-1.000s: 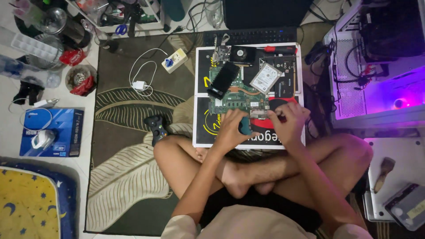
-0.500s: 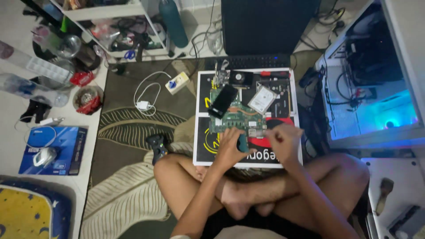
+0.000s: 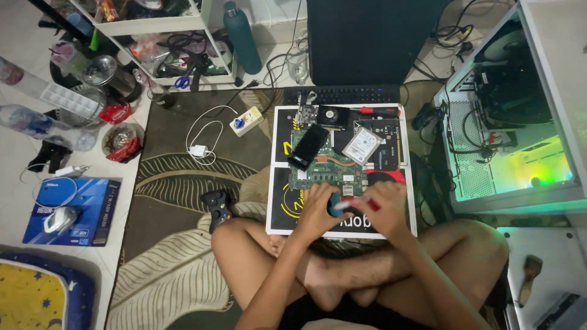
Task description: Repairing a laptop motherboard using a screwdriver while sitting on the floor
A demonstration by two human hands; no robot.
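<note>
Both hands shifted nearer the mat's (image 3: 281,208) front edge.

Showing green on the circuit board (image 3: 328,173), lying on a black mat (image 3: 282,211) with yellow swirls. Glowing green and cyan inside the white computer case (image 3: 520,165) right of the board. Spreading a dark brown, cream-leafed rug (image 3: 165,183) left of it.
</note>
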